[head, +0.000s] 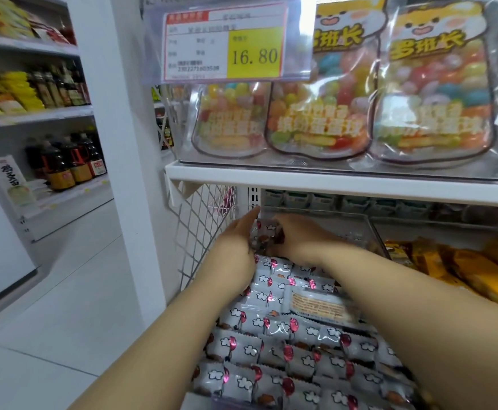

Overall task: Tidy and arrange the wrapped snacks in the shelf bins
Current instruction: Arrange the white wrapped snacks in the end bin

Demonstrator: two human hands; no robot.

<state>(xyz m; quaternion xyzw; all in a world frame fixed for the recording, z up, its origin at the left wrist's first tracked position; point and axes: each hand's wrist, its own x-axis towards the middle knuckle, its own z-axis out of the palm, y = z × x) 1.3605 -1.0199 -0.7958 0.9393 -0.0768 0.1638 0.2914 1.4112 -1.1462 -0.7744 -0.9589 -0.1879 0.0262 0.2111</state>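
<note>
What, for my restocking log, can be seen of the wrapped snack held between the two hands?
The wrapped snack is a small glossy silver-grey packet with brown and dark red print, blurred here. It sits raised at the back of the clear bin, just above the rows of like packets. The left hand presses its left side with straight fingers; the right hand grips its right side.

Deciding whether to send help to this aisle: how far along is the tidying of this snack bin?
Done: the front rows of grey snacks lie in fairly neat lines. In hand: the left hand and right hand hold a single snack between them at the back of the clear bin. Left: one flipped pack lies label side up across the middle rows, which look uneven.
</note>
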